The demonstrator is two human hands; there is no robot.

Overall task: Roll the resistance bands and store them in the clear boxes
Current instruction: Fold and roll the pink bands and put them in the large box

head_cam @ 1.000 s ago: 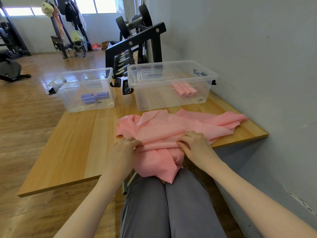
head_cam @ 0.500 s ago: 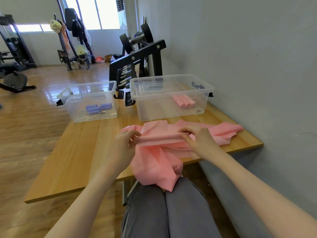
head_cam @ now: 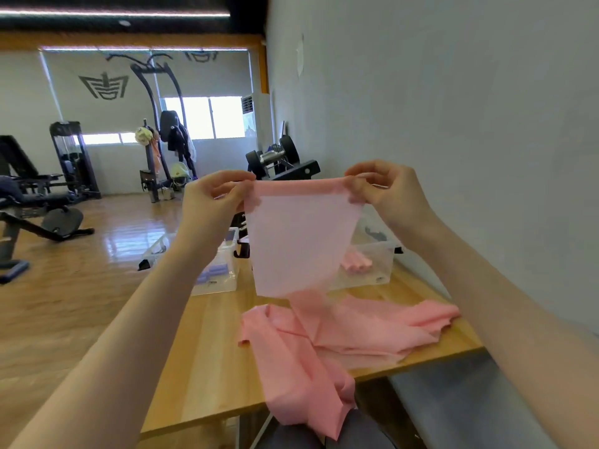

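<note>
Surface: a light wooden table (head_cam: pixel 210 361) set against a grey wall (head_cam: pixel 453 108), over glossy wood flooring.
Room: a gym, with a weight bench (head_cam: pixel 35 202) at left, a dumbbell rack (head_cam: pixel 282 163) by the wall and bright windows behind.
Band: a pink band (head_cam: pixel 301 241) held up in the air by its top edge, its lower length trailing onto the table and over the near edge.
Left hand (head_cam: pixel 210 202): fingers curled, pinching the band's top left corner.
Right hand (head_cam: pixel 389 192): fingers curled, pinching the top right corner.
Boxes: left box (head_cam: pixel 223 273) holds blue rolls (head_cam: pixel 214 273); right box (head_cam: pixel 379 264) holds pink rolls (head_cam: pixel 356 262); both sit behind the raised band.
Writing: a dark emblem on the far blind and small labels on the boxes, none legible.
</note>
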